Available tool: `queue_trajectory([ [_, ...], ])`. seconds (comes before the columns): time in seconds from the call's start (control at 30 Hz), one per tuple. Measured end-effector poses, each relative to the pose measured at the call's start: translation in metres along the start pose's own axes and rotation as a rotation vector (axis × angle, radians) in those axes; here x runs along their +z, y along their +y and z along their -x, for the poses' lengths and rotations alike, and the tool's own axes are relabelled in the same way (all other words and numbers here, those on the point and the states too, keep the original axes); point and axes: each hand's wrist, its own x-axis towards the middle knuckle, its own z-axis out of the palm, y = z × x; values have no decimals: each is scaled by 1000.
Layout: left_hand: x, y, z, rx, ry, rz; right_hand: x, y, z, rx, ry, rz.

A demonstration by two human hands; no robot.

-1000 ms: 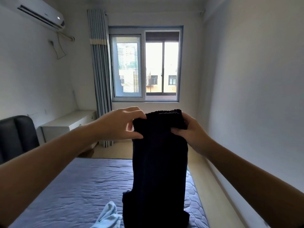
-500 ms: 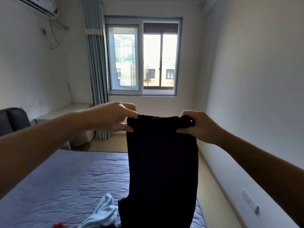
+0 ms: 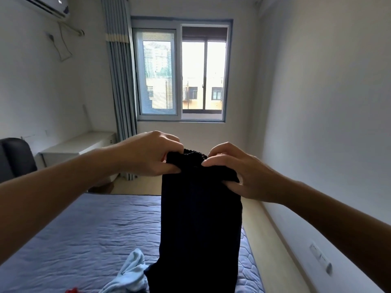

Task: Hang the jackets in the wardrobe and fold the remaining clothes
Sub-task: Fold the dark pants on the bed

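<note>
Above the bed [image 3: 84,240], both hands hold up a dark garment [image 3: 201,229] by its gathered top edge. The left hand [image 3: 152,157] pinches the left corner of that edge between thumb and curled fingers. The right hand [image 3: 239,172] grips the right corner, thumb on the near side and fingers curled round the cloth. The two hands are close together, so the ribbed top bunches between them. From there the garment hangs straight down as a long dark panel (what kind of garment it is I cannot tell), and its lower end runs out of the bottom of the view.

Just left of that lower end a pale blue cloth [image 3: 131,271] lies crumpled on the blue quilted cover. A scrap of something red [image 3: 73,290] shows at the bottom edge. Beyond the bed are a window [image 3: 182,72], a striped curtain [image 3: 120,81] to its left, a white desk [image 3: 80,144] against the left wall and an air conditioner [image 3: 48,5] high on that wall.
</note>
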Motion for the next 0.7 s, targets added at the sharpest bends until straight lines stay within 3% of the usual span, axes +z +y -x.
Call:
queue_trajectory([
  [0.13, -2, 2, 4, -4, 24, -4, -4, 0, 0, 15, 1, 68],
  [0.37, 1, -2, 8, 12, 102, -147, -8, 7, 1, 53, -82, -23],
  [0.7, 11, -9, 12, 8, 155, -224, 7, 8, 6, -154, -58, 370],
])
